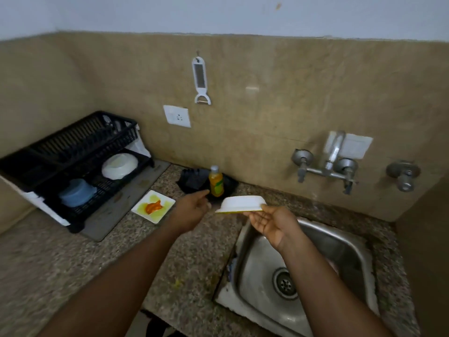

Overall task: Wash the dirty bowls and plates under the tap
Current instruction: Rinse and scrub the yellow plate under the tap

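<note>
My right hand (269, 223) holds a white bowl (241, 203) upside down by its rim, above the back left corner of the steel sink (345, 242). My left hand (192, 207) is stretched out beside the bowl, fingers loosely extended toward a yellow soap bottle (216, 181), holding nothing. A white square plate (153, 206) smeared with orange and yellow sauce lies on the granite counter. The tap (334, 152) is on the wall behind the sink, with no water visible. A white bowl (119, 165) and a blue bowl (77, 192) sit in the black dish rack (73, 164).
The soap bottle stands on a black tray (194, 181) against the tiled wall. A peeler (201, 80) hangs above a wall socket (177, 116). A second valve (403, 173) is right of the tap. A grey mat (136, 190) lies under the rack.
</note>
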Motion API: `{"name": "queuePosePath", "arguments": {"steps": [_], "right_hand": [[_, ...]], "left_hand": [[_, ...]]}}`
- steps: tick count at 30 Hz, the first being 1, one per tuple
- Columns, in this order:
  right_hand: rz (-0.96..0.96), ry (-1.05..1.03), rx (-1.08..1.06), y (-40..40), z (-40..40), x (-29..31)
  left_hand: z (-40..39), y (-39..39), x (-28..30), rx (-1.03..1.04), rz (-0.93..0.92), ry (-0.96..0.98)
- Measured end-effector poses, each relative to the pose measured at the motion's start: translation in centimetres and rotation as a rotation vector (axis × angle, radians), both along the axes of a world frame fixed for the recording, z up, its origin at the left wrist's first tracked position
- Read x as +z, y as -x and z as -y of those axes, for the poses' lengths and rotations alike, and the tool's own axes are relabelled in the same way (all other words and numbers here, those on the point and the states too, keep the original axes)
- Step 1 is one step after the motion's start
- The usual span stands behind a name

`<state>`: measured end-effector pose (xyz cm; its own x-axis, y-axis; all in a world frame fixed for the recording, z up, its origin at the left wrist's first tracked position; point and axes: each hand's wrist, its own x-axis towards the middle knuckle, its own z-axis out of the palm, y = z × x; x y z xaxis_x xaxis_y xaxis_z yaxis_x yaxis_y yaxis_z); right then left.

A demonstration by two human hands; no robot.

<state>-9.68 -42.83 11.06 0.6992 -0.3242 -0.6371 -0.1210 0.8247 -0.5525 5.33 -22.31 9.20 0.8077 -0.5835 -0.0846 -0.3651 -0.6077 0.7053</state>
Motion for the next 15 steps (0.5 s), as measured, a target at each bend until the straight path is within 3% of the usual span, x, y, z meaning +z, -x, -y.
{"name": "queuePosePath", "arguments": {"steps": [7,11,15], "right_hand": [[0.181,0.027,0.157,-14.1,-9.0,2.5],[0.252,0.096,0.279,-22.8,-14.6,4.1],[0.314,0.173,0.385,-31.8,-19.9,5.1]], "left_hand": [[-10.8,-13.2,5.2,0.320,0.239,-0.055],[-17.8,-21.3,6.7,0.416,0.285,-0.116],[-24.1,-29.0,6.0,0.465,0.350,-0.294]]}}
